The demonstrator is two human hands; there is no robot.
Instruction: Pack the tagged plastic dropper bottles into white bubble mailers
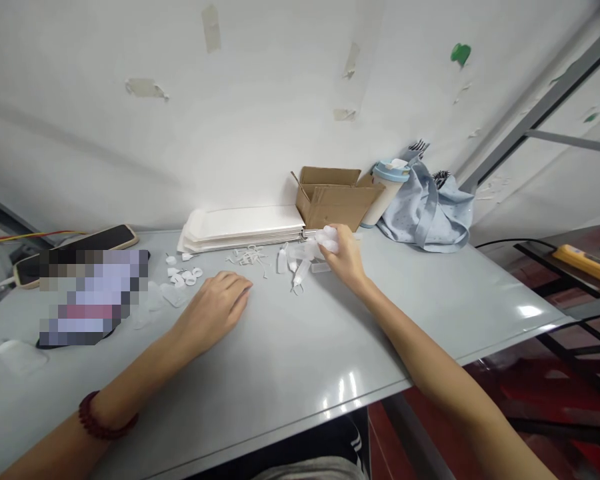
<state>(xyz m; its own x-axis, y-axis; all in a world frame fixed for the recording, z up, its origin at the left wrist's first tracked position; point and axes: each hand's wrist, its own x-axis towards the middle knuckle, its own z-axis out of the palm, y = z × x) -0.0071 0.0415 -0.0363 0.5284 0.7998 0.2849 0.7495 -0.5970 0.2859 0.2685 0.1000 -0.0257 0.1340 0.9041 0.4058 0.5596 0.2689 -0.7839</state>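
Note:
My right hand (347,260) is closed around whitish translucent plastic pieces (327,238), just in front of the cardboard box; their exact kind is unclear. Beneath and beside it lie small squeeze bottles (301,272) with white tips, one with a thin loop at its end, and a clear plastic container (321,267). My left hand (215,303) rests on the table with its fingers together and curled; anything under them is hidden. Beyond its fingertips is a loose heap of thin white strings (250,257). Several small white caps (183,275) lie left of it.
An open cardboard box (337,203) stands by the wall, with stacked white sheets (250,223) at its left. Right of it are a cup with a blue lid (387,190) and a light blue cloth bag (430,207). A phone (123,237) and translucent pieces (23,357) lie left on the grey table (300,360).

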